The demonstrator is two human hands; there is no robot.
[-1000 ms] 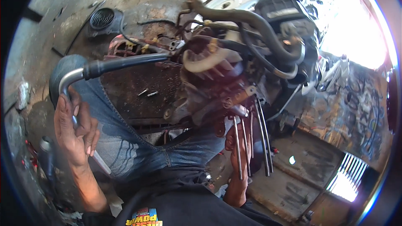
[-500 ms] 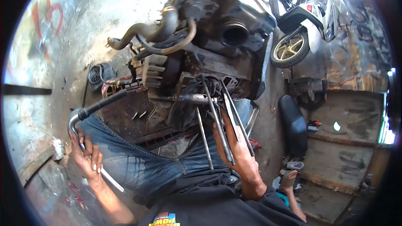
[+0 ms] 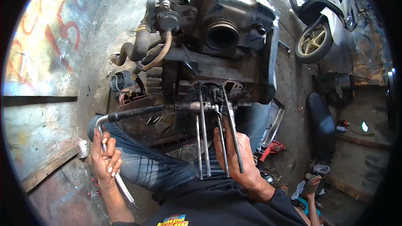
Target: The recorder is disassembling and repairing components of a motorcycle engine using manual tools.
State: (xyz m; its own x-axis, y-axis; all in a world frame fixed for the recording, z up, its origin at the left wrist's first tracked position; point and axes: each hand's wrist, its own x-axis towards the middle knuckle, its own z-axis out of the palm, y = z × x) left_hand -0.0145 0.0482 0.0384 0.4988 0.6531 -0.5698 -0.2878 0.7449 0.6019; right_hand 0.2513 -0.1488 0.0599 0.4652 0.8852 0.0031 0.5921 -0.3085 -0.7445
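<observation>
My left hand [image 3: 106, 159] is closed round a bent steel bar [image 3: 124, 189], whose long black tubular part [image 3: 140, 112] reaches right to a metal fitting [image 3: 192, 105] low on a grimy engine [image 3: 224, 0]. Several long threaded studs [image 3: 203, 150] stick out from the engine toward me. My right hand [image 3: 238, 155] is behind these studs, fingers curled up under the fitting beside a flat metal piece [image 3: 231, 113]; its grip is partly hidden. My jeans-clad legs [image 3: 142, 163] lie either side below the engine.
A painted wall [image 3: 46, 46] is at left. A round finned part [image 3: 119, 83] lies behind the black bar. At right are a white scooter [image 3: 335, 21], a black seat [image 3: 320, 125], a red power tool [image 3: 270, 152] and another person's sandalled foot [image 3: 312, 186].
My view has swung, showing more of the engine's top and both walls. The black bar now sits more level against the fitting, and both hands appear shifted rightward.
</observation>
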